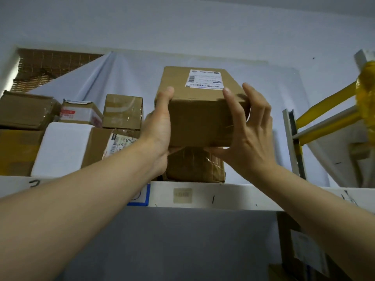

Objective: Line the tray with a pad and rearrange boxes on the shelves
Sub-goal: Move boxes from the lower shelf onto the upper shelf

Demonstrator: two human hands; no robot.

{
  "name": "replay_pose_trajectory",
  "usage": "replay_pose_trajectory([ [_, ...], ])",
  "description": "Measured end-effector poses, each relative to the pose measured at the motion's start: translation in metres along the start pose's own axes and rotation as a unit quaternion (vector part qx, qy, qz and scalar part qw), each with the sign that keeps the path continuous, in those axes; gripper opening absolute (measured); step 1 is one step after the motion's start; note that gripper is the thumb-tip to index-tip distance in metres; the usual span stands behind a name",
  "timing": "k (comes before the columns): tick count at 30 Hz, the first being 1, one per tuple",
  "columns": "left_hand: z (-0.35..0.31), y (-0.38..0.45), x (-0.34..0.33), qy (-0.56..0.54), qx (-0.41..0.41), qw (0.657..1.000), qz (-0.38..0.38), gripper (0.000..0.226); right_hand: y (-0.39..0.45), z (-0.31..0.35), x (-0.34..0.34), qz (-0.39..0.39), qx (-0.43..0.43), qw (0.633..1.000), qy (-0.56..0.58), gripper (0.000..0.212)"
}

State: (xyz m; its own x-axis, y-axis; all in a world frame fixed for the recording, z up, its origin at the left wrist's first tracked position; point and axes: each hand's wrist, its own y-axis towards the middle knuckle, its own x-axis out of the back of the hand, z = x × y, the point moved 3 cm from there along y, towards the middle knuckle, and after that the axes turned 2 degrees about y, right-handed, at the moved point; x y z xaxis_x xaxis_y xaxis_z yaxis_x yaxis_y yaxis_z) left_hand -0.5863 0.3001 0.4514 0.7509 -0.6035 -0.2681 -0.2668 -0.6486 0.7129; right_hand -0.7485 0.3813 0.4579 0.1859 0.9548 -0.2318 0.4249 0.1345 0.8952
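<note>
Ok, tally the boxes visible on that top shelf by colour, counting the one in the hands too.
Brown cardboard boxes: 6, counting the held box and the box under it
White boxes: 2, the large white box and the small white box
Total: 8

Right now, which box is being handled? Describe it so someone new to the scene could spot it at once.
Start at the white top shelf running across the view. Near its middle stands a taped brown box, and on top of that sits the held cardboard box, with the left hand and right hand gripping its sides. It is the only box with a white barcode label on its upper face, standing clear of the pile on the left.
</note>
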Motion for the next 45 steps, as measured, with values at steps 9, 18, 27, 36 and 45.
replay_pose_trajectory([
  [9,0.034,0.026,0.008,0.301,-0.131,0.945,0.019,0.068,0.004,-0.040,-0.003,0.078,-0.148,0.986,0.015,0.116],
  [18,0.085,0.041,0.032,0.659,-0.134,0.736,0.078,0.077,0.027,-0.049,-0.059,0.201,-0.249,0.942,0.102,0.120],
  [27,0.086,0.042,0.034,0.659,-0.106,0.739,0.092,0.075,0.040,-0.031,-0.100,0.296,-0.221,0.920,0.131,0.103],
  [36,0.087,0.043,0.036,0.651,-0.128,0.744,0.080,0.069,0.017,-0.023,-0.093,0.293,-0.191,0.929,0.123,0.088],
  [45,0.083,0.022,0.038,0.525,-0.303,0.795,-0.002,0.037,-0.087,0.023,0.024,0.268,0.005,0.961,-0.061,0.056],
])
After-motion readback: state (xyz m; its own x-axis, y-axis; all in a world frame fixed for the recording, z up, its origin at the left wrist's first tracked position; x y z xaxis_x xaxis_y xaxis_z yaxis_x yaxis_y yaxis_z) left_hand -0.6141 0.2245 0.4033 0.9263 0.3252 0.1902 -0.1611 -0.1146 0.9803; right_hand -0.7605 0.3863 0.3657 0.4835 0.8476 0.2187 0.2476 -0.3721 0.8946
